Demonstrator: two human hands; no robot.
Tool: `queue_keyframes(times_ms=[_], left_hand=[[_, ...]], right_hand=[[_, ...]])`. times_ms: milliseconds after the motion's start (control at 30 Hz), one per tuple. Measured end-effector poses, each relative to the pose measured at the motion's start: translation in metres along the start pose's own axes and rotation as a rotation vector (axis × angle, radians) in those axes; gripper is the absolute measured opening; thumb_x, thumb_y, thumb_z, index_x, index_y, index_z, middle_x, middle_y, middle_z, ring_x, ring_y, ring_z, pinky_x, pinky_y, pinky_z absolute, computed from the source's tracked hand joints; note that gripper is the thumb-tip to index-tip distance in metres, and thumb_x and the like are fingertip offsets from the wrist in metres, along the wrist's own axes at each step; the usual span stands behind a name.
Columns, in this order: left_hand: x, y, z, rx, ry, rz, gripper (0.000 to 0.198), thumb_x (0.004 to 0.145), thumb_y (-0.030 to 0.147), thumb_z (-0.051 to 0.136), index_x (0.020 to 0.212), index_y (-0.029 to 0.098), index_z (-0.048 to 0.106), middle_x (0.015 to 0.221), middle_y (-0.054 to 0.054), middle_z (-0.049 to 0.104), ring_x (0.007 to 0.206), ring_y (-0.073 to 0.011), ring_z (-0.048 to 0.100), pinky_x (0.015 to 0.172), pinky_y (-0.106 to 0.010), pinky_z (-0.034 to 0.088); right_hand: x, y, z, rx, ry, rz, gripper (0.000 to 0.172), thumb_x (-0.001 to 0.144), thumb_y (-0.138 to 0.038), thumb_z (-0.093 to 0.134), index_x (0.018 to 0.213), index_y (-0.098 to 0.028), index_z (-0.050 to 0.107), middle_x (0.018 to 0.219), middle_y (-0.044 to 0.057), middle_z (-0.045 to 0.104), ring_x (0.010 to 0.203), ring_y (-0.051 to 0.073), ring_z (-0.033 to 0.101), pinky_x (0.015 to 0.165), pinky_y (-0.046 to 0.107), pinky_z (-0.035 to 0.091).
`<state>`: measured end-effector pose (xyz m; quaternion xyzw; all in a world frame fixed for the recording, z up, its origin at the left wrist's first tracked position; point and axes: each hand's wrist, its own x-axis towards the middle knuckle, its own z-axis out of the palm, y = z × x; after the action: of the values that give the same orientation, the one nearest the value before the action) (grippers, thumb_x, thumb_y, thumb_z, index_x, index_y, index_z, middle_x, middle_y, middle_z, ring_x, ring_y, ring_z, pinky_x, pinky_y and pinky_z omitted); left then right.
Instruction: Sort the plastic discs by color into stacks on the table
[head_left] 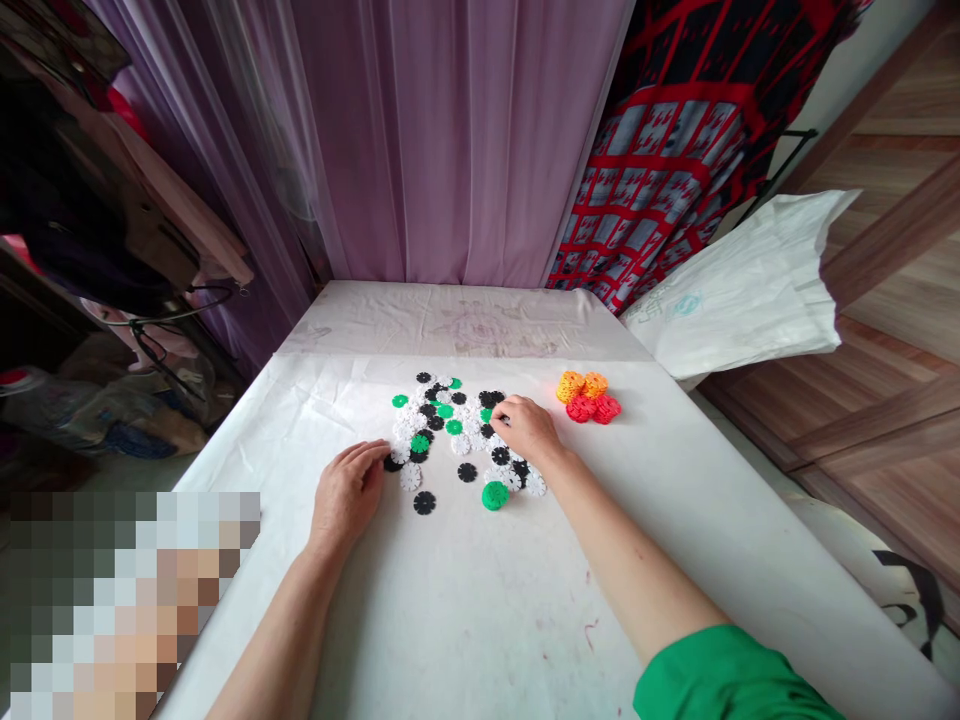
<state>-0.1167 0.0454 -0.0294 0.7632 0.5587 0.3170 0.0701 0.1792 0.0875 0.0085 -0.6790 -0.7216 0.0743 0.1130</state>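
A loose spread of notched plastic discs, white (410,476), black (466,472) and green (454,427), lies mid-table, many overlapping. At its left edge is my left hand (346,498), fingers bent and held together beside a black disc (392,463); whatever they hold is hidden. My right hand (531,432) reaches into the right side of the spread. Its thumb and fingers are pinched together among the discs, and what lies between them is too small to make out. Nearer me is a small stack of green discs (495,496).
Stacks of orange discs (571,386) and red discs (581,408) stand to the right on the white-covered table (465,620). Behind it hangs a purple curtain (450,140). A white bag (742,290) is by the right edge; clothes (142,190) hang at left.
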Motion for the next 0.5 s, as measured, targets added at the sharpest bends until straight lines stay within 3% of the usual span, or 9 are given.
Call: queue_keyframes(times_ms=[167,367,500], left_hand=[[-0.001,-0.002,0.002,-0.004,0.012,0.007,0.032,0.089,0.026,0.044,0.101,0.024,0.074,0.111,-0.003,0.076,0.105,-0.0225,0.069,0.095,-0.037,0.055],[-0.002,-0.005,0.004,0.007,0.023,0.021,0.032,0.090,0.027,0.044,0.101,0.023,0.073,0.112,-0.004,0.075,0.105,-0.0224,0.069,0.094,-0.037,0.055],[-0.002,-0.006,0.004,0.012,0.020,0.021,0.032,0.090,0.028,0.044,0.102,0.023,0.073,0.112,-0.003,0.075,0.105,-0.0223,0.069,0.095,-0.037,0.055]], right_hand=[[-0.006,0.011,-0.007,-0.040,0.007,0.035,0.019,0.090,-0.025,0.054,0.085,-0.025,0.073,0.103,0.003,0.070,0.098,0.017,0.061,0.078,0.025,0.041],[0.007,-0.010,-0.008,-0.065,-0.052,0.113,0.026,0.086,-0.045,0.061,0.099,-0.026,0.073,0.110,0.006,0.069,0.104,0.022,0.061,0.080,0.028,0.042],[0.011,-0.019,-0.004,-0.099,-0.078,0.123,0.023,0.086,-0.039,0.060,0.097,-0.024,0.073,0.109,0.008,0.069,0.102,0.023,0.062,0.077,0.029,0.042]])
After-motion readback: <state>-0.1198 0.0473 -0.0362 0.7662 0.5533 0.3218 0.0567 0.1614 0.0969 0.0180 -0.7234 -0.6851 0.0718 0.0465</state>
